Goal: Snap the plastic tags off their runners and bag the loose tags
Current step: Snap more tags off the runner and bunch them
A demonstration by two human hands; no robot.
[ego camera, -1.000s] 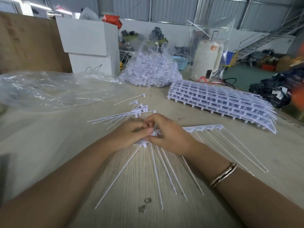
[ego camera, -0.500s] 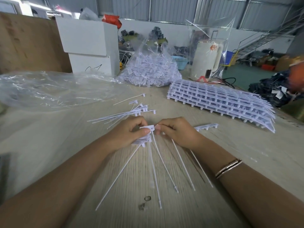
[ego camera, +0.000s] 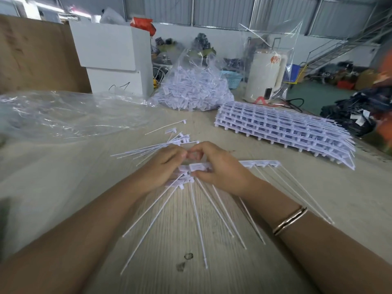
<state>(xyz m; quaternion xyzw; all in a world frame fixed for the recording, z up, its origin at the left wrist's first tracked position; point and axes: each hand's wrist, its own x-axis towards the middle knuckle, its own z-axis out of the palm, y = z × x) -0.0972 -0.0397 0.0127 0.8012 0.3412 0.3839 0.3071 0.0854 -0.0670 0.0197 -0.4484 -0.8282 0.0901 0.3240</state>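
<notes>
The snapping step is under way: the left hand [ego camera: 163, 166] is gripping a small bunch of freed tags [ego camera: 182, 179] whose long stems are fanning out toward six o'clock across the desk [ego camera: 212, 262], while the right hand [ego camera: 220, 166] is pinching the runner strip [ego camera: 259, 163], which is sticking out toward three o'clock with several tags hanging off it. Both hands are meeting at the center, fingers curled around the white plastic. Judging from this, the next move is calling for a short twist or bend at the joint, with the left hand keeping its bundle together so the stems are not scattering. A little pile of loose tags [ego camera: 161, 145] is lying at about eleven o'clock from the hands. Farther off at twelve o'clock, a clear bag [ego camera: 191, 90] is sitting stuffed with white tags. At ten o'clock a flattened clear plastic bag [ego camera: 63, 115] is lying nearly empty. A stack of unbroken runner sheets [ego camera: 286, 128] is waiting at two o'clock.
</notes>
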